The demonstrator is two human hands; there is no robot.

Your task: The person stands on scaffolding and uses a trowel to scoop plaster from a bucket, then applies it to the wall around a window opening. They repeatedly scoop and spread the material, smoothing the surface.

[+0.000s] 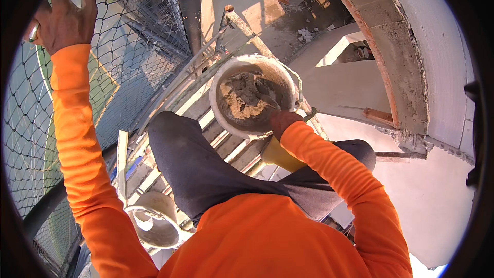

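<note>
My right hand (pixel 284 122) is closed at the near right rim of a round whitish bucket (pixel 216 100). It grips a trowel (pixel 267 98), whose blade rests in the grey-brown mortar (pixel 242 95) inside. My fingers hide most of the handle. Far to the left, my left hand (pixel 67 20) is raised against the dark mesh netting (pixel 118 31), fingers spread apart and a ring on one of them. Whether any fingertip hooks through the mesh is hard to see. The bucket stands in front of my knees on slatted scaffold boards (pixel 198 134).
A yellow bucket (pixel 283 157) sits partly under my right leg. Another pale bucket (pixel 157 221) stands by my left hip. Scaffold poles (pixel 249 31) run beyond the mortar bucket. A curved concrete edge (pixel 399 67) and wall rise on the right. A floor with rubble (pixel 306 35) lies far below.
</note>
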